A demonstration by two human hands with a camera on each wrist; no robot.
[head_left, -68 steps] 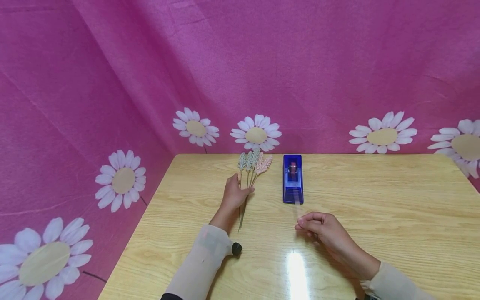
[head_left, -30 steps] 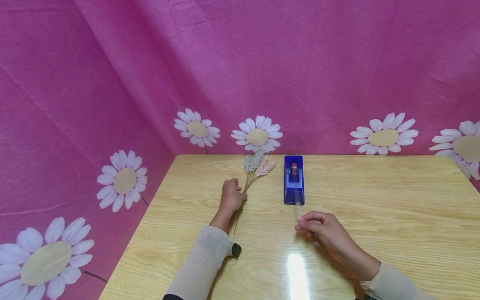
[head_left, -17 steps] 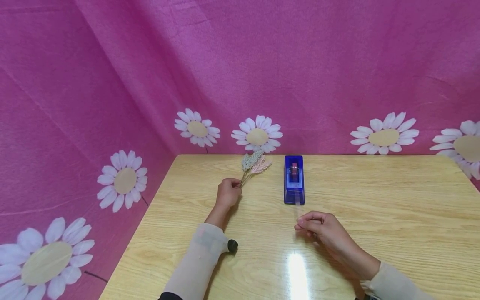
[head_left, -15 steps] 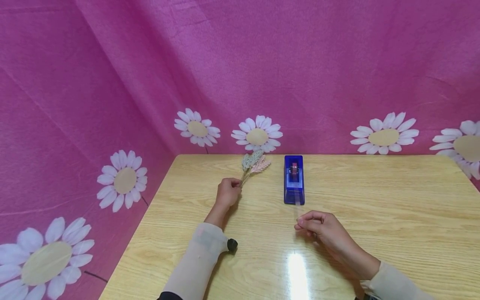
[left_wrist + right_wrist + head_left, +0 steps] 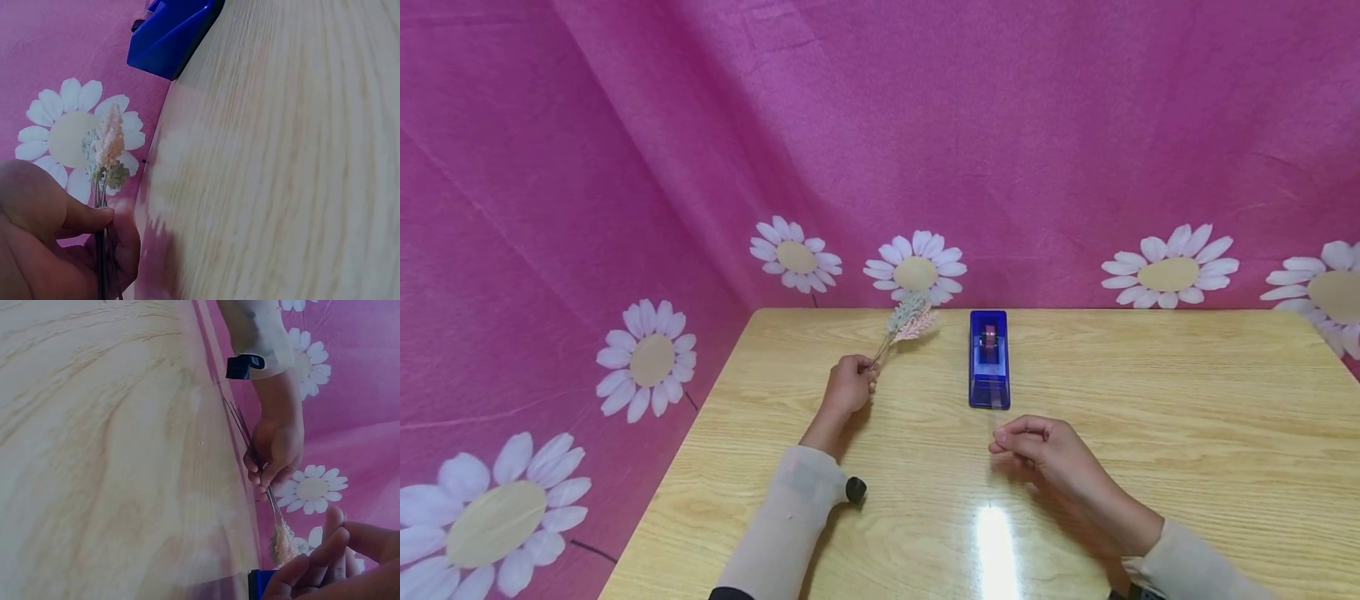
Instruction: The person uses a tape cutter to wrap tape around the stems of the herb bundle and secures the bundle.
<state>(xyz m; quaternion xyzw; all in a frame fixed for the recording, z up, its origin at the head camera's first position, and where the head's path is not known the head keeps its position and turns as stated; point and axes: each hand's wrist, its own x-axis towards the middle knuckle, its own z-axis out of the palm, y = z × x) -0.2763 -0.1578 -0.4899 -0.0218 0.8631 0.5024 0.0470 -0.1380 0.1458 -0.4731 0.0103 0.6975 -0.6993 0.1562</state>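
My left hand (image 5: 848, 387) grips the thin stems of a small bunch of artificial flowers (image 5: 913, 318), with grey-green and pink heads that point away from me. In the left wrist view, thumb and fingers close round the stems below the flower heads (image 5: 109, 140). A blue tape dispenser (image 5: 988, 388) stands to the right of the bunch, near the table's back edge. From its front runs a clear strip of tape (image 5: 995, 416), hard to see, towards my right hand (image 5: 1054, 452), whose thumb and forefinger pinch the strip's end.
The wooden table (image 5: 1165, 392) meets a pink cloth (image 5: 1037, 150) printed with white daisies behind and at the left. Light reflects off the table's near part. A black wrist device (image 5: 855, 490) sits at the left sleeve.
My left hand went from spread among the separate stems to gripping them gathered together, moving left and lifting the bunch. The right hand has stayed almost still at the tape.
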